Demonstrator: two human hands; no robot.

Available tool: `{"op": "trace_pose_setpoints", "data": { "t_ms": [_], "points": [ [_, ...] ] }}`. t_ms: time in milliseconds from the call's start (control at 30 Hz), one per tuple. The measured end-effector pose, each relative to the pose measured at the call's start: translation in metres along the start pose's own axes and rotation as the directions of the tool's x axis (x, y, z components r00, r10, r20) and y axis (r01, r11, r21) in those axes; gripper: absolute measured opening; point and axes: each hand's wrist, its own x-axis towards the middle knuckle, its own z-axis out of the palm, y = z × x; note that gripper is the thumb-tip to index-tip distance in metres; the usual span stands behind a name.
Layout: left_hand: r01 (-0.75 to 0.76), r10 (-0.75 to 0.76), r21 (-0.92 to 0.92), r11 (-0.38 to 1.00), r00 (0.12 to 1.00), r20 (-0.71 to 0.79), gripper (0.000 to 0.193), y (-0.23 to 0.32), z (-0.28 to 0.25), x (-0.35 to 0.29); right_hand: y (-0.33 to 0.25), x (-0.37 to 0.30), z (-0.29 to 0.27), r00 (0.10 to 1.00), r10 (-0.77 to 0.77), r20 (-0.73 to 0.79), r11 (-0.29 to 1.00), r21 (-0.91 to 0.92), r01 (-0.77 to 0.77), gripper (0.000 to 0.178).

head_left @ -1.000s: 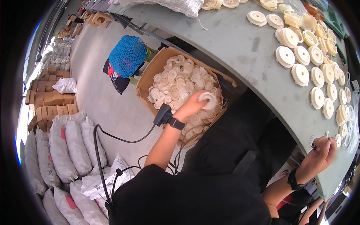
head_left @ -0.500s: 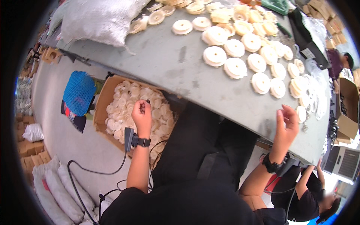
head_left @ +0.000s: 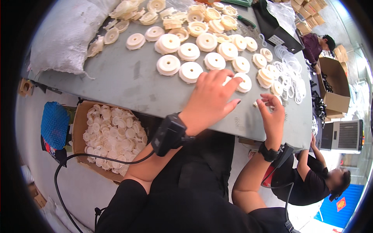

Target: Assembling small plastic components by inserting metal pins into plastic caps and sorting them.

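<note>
My left hand [head_left: 211,99] reaches over the table with its fingers spread and thumb apart. Its fingertips lie over one of the round cream plastic parts [head_left: 243,82] and partly cover it. Right of it, my right hand [head_left: 273,118] is at the table's near right portion, its fingers curled round a small cream disc [head_left: 276,101] that is mostly hidden by them. Beyond both hands, several round cream parts with a centre hole [head_left: 191,72] stand on the grey table [head_left: 128,83], some stacked. Clear plastic rings [head_left: 289,79] lie to the right.
A white woven sack [head_left: 64,42] rests at the table's left. Below stands a cardboard box [head_left: 79,136] full of cream parts. A black box [head_left: 278,31] and a green-handled tool [head_left: 246,21] are at the far side. A cable trails from my left wrist device [head_left: 169,134]. Two other people are at right.
My left hand has moved from above the cardboard box to the discs on the table. My right hand's fingers have come down at a disc. The whole view has shifted to the right.
</note>
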Motion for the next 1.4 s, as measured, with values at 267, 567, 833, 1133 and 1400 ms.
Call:
{"op": "trace_pose_setpoints", "data": {
  "t_ms": [267, 567, 833, 1133, 1400],
  "points": [
    [-0.065, 0.033, 0.256, 0.965, 0.991, 0.129, 0.048, 0.005, 0.059, 0.029, 0.015, -0.026, 0.005, 0.992, 0.068, -0.103, 0.993, -0.085, -0.077, 0.031],
    [-0.024, 0.024, 0.004, 1.0, 0.998, -0.066, 0.046, -0.003, 0.067, 0.041, 0.037, -0.018, 0.022, 0.965, 0.178, -0.194, 0.964, 0.229, -0.132, 0.017],
    [0.379, -0.217, -0.877, -0.294, 0.868, 0.448, 0.044, 0.004, 0.012, 0.025, 0.011, -0.035, 0.007, 0.951, 0.31, 0.009, 0.6, 0.774, -0.203, 0.014],
    [0.498, -0.41, -0.866, 0.035, 0.798, 0.442, 0.034, -0.002, 0.028, -0.007, -0.023, -0.048, 0.02, 0.96, 0.145, 0.238, 0.989, -0.035, -0.141, 0.024],
    [0.421, -0.322, -0.878, 0.227, 0.883, 0.341, 0.036, -0.001, 0.042, -0.012, -0.041, -0.042, 0.022, 0.958, 0.123, 0.258, 0.87, 0.437, -0.229, 0.012]
  ]
}}
